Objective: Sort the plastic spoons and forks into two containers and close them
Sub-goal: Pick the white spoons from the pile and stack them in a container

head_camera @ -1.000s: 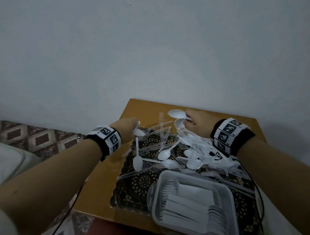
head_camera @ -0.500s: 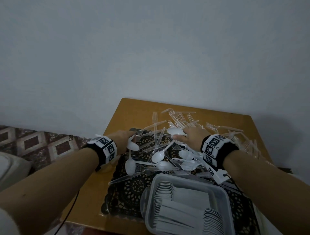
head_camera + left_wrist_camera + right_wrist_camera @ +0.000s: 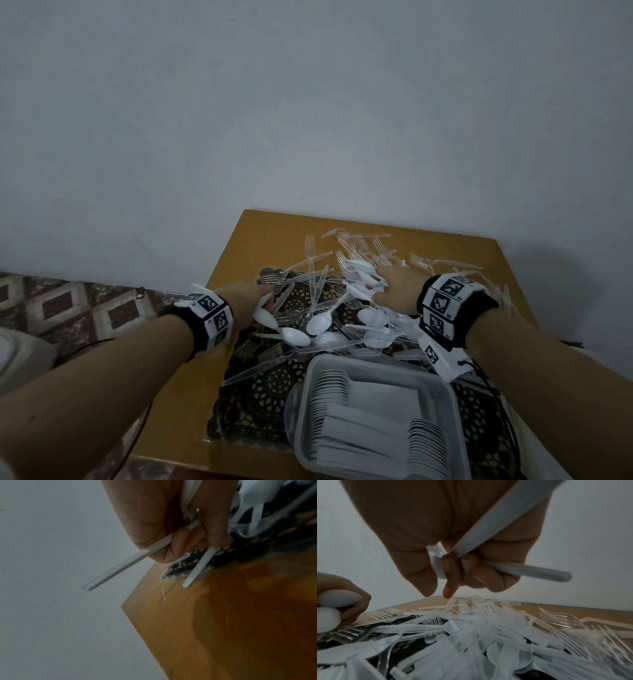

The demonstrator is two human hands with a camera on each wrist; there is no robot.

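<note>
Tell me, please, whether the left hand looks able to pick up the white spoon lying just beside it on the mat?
Probably yes: the spoon lies uncovered atop the pile, right next to the left hand. That hand's grip already holds spoons, which may hamper it.

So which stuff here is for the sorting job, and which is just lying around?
For the job:
- white spoons
- clear forks
- container with spoons stacked inside
- left hand and right hand, both gripping spoons

Just there:
- black lace mat
- wooden table
- patterned floor
</note>
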